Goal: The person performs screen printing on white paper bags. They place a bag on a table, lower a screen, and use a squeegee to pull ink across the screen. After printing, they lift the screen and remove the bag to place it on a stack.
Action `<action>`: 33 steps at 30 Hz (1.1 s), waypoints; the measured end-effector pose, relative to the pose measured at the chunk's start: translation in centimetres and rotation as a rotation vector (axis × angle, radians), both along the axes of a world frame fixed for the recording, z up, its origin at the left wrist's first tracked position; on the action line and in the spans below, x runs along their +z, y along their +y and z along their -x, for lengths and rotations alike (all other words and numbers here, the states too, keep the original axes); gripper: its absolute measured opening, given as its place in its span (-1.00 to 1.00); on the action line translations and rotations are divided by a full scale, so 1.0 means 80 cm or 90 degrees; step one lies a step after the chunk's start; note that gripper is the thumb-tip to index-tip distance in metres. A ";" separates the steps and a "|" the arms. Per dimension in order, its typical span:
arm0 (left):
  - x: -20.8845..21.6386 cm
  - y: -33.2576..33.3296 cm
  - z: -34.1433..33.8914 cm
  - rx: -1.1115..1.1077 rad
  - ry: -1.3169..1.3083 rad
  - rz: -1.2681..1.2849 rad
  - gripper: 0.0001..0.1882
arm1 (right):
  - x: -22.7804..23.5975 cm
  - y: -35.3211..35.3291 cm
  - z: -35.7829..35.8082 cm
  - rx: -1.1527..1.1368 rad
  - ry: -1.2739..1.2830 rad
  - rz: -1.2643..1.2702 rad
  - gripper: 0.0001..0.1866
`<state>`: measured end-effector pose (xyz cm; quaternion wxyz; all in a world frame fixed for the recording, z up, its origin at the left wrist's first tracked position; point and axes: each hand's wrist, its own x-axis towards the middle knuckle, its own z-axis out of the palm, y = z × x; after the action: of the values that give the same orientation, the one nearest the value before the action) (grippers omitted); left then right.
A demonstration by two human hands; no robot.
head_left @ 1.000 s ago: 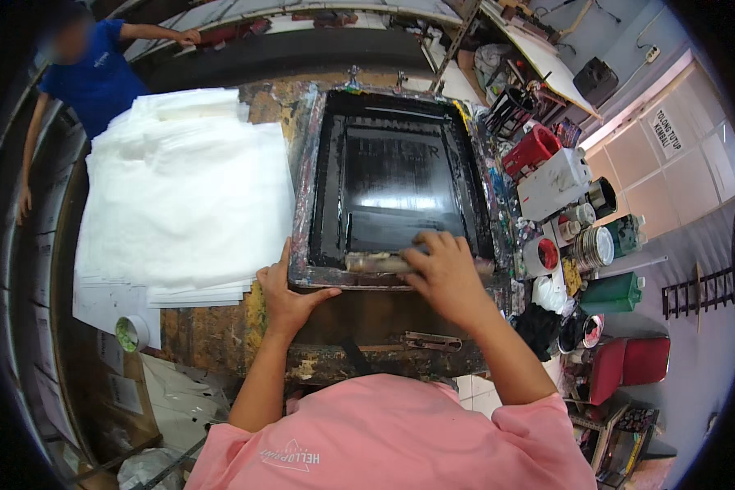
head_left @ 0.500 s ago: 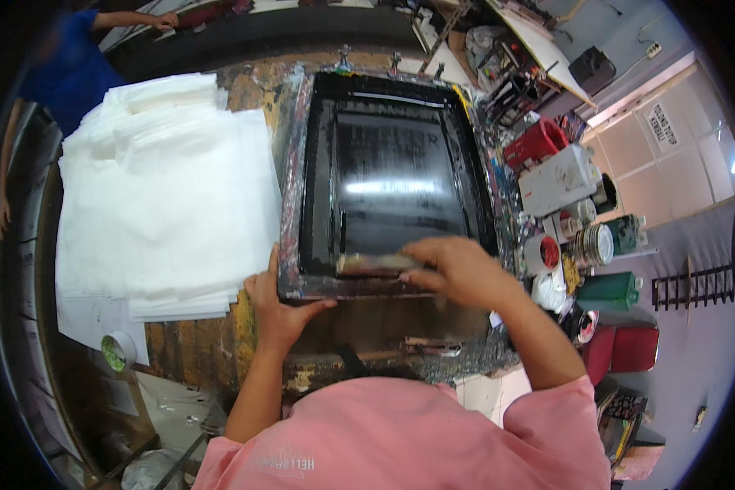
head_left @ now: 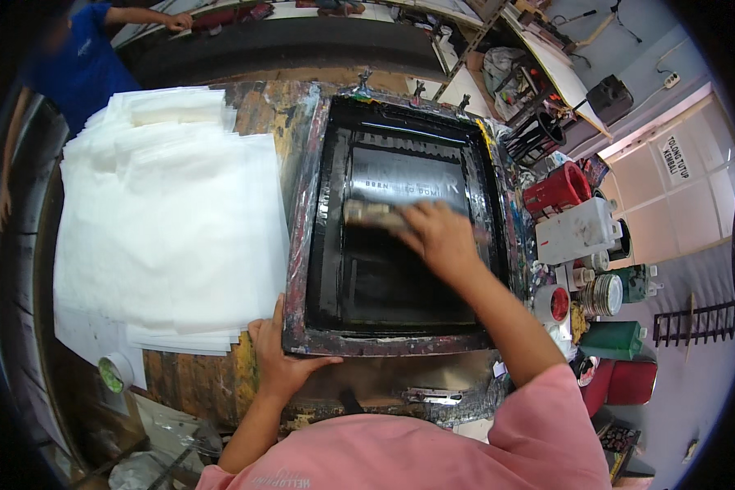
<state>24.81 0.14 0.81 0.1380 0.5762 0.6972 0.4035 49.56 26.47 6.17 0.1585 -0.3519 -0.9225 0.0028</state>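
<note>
A screen-printing frame (head_left: 400, 345) lies on the stained work table, its mesh coated with dark, wet-looking ink. My right hand (head_left: 443, 241) is closed round a wooden-handled squeegee (head_left: 369, 216), which lies crosswise on the mesh, above its middle. The squeegee is a little blurred, and my fingers cover part of its handle. At the frame's near left corner, my left hand (head_left: 279, 357) grips the edge, thumb along the near side and fingers by the left side. Beside that hand a large stack of thin white sheets (head_left: 171, 237) covers the table's left part.
Hinge clamps (head_left: 417, 92) stand at the frame's far edge. A red container (head_left: 557, 188), a white jug (head_left: 576, 231) and green jugs (head_left: 612, 340) line the right side. A tape roll (head_left: 116, 372) sits at the near left. Another person in a blue shirt (head_left: 90, 65) stands far left.
My right hand has pushed the squeegee from the near end of the mesh toward the far part. My left hand stays at the corner. The whole view has shifted, so the table sits lower.
</note>
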 end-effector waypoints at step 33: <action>-0.036 -0.001 -0.006 0.037 -0.143 -0.080 0.37 | 0.075 -0.216 -0.077 -0.038 0.024 0.102 -0.62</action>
<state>25.27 0.07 -2.08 0.1673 0.5144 0.6671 0.5123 55.73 9.18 12.14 0.1473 -0.3905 -0.9053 0.0788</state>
